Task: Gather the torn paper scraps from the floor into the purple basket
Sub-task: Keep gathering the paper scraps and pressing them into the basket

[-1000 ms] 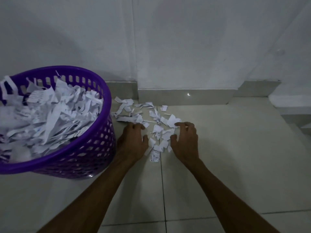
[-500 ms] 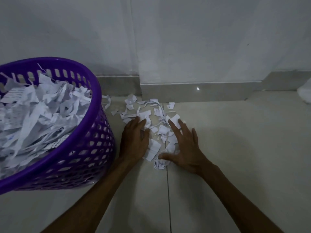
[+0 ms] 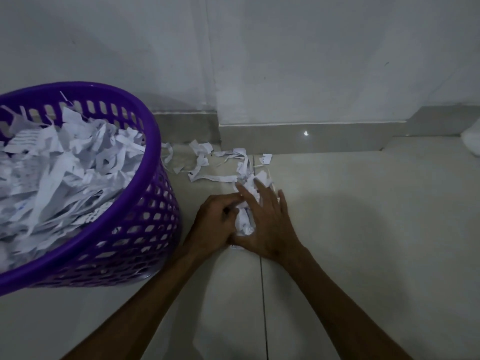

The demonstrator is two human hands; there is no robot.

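Scraps (image 3: 244, 219) bunched between both hands beside basket (image 3: 155, 141).

A single head-worn view looks forward and down at the pale tiled floor (image 3: 363, 255), close above it, facing the far grey wall (image 3: 311, 61); forearms enter from the near edge.

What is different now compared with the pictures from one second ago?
Both hands drew together: the left hand now curls round a bunch of scraps, and the right hand presses them in with straight fingers. The scattered scraps between them are bunched. The purple basket stays full, and the strips by the wall remain uncollected.
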